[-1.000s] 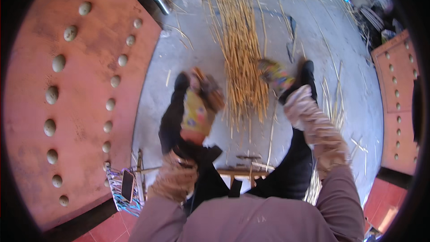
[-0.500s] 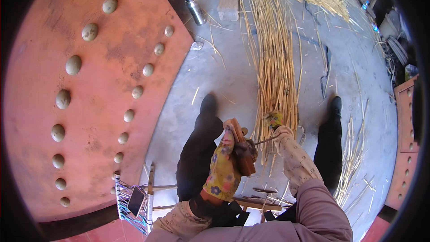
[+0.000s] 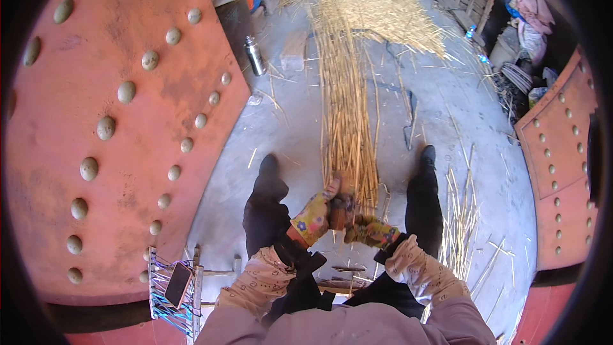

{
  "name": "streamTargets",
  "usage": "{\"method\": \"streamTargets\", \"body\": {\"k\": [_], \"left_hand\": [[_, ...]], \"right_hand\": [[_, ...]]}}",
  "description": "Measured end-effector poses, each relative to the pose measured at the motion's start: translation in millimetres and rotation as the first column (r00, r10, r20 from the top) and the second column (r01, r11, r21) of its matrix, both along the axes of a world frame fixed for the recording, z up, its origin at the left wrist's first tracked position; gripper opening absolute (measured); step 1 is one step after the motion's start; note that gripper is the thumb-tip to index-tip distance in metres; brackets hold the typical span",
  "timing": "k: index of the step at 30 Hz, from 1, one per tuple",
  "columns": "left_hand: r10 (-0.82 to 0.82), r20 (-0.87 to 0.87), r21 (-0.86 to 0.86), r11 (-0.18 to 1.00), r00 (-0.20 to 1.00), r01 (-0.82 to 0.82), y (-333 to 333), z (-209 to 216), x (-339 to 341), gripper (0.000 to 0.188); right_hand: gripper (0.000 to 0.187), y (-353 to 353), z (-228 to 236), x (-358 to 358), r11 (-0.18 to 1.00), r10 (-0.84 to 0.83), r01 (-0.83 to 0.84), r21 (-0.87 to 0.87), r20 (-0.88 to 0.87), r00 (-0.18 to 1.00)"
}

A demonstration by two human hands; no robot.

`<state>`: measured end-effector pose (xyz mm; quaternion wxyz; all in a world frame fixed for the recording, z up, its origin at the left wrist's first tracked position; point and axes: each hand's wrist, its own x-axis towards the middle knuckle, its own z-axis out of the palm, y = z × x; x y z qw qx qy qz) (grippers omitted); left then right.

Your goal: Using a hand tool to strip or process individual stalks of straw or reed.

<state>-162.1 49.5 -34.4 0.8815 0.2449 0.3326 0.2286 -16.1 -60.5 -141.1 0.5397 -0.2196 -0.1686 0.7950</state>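
My left hand (image 3: 313, 217), in a yellow flowered glove, is closed around a brown wooden block (image 3: 338, 217) in front of my lap. Its thumb side rests along the upper part of the block. Close against the block's lower right side is my right hand (image 3: 367, 230), in a matching glove with dark fingers. Those fingers look curled, and what they hold is hidden. Just beyond both hands lies a long bundle of straw-coloured reeds (image 3: 345, 102), its near ends reaching up to the block.
A large orange studded door panel (image 3: 140, 134) stands at left, another studded panel (image 3: 555, 172) at right. A phone (image 3: 178, 284) lies on a corded stool (image 3: 153, 294). Beyond are a metal bottle (image 3: 254, 55), a brick-like block (image 3: 294, 50) and spread reeds (image 3: 389, 19). Loose stalks (image 3: 456, 217) lie right.
My right hand has come back from the reed bundle to the wooden block. My left hand has turned the block more upright. The view has tilted up, showing more of the far floor.
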Motion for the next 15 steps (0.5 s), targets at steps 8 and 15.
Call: {"method": "streamTargets", "body": {"k": [8,15], "left_hand": [[-0.255,0.1,0.143,0.96,0.962,0.239,-75.3,-4.2,-0.5,0.033],[-0.281,-0.034,0.137,0.949,0.959,0.283,-103.5,16.0,2.2,0.034]], "right_hand": [[0.049,-21.5,34.5,31.6,0.996,0.059,-0.014,-0.085,0.557,0.829],[0.048,-3.1,115.7,66.8,0.75,-0.647,0.642,0.16,-0.028,0.762]]}}
